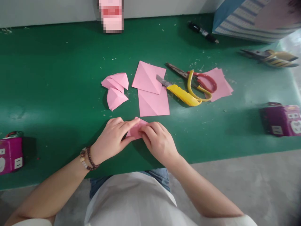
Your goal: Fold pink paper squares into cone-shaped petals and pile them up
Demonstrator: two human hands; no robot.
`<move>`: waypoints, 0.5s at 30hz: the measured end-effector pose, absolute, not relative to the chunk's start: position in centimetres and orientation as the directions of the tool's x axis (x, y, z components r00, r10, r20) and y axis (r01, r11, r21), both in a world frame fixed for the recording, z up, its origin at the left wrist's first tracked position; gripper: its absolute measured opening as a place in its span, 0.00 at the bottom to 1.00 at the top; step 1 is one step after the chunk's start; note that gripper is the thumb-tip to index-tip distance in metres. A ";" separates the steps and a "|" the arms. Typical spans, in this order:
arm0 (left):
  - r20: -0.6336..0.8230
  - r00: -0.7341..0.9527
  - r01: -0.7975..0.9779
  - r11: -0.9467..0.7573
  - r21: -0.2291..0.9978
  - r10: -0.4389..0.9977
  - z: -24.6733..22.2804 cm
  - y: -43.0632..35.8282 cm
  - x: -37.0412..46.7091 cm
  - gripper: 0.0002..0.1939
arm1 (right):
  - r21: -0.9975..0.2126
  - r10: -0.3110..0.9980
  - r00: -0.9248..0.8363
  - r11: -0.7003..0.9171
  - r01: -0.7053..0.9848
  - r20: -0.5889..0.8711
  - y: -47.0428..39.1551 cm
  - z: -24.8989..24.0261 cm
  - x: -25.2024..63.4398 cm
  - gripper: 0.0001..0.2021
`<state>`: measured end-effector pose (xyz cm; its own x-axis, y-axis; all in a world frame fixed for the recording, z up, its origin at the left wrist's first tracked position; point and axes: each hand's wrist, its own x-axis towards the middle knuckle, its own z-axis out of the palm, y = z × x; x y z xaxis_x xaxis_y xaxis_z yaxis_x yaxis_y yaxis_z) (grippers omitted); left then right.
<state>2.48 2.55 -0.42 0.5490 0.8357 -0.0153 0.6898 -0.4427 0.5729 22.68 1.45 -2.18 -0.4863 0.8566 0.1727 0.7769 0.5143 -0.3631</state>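
Near the front of the green table, my left hand (117,135) and my right hand (158,138) both grip a small piece of pink paper (134,131). My left thumb and index finger hold its left side and top; my right fingers pinch its right side, partly hiding it. Just beyond lie two creased pink paper squares (150,77), one overlapping the other. To their left are several folded pink paper pieces (117,96). A yellow-handled utility knife (183,95) rests with its blade over the upper square.
Scissors (199,80) with red and yellow handles lie partly on a pink paper stack (221,83). Farther back are a black pen (203,32), pliers (269,58) and a striped box (256,20). Purple boxes stand at left (11,155) and right (283,120) on the green table (58,78).
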 end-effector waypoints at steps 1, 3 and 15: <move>-0.022 0.549 0.691 -0.439 0.575 0.835 -0.4 2.6 2.4 0.21 | -0.343 0.850 -0.496 0.525 0.779 0.177 1.4 -2.3 22.7 0.09; -0.034 0.549 0.698 -0.436 0.568 0.835 -0.5 2.6 2.3 0.21 | -0.308 0.836 -0.515 0.548 0.778 0.188 1.2 -2.4 22.6 0.09; -0.004 0.557 0.684 -0.456 0.570 0.830 -0.9 2.7 2.1 0.22 | -0.339 0.782 -0.577 0.622 0.705 0.235 -0.8 -2.5 19.2 0.11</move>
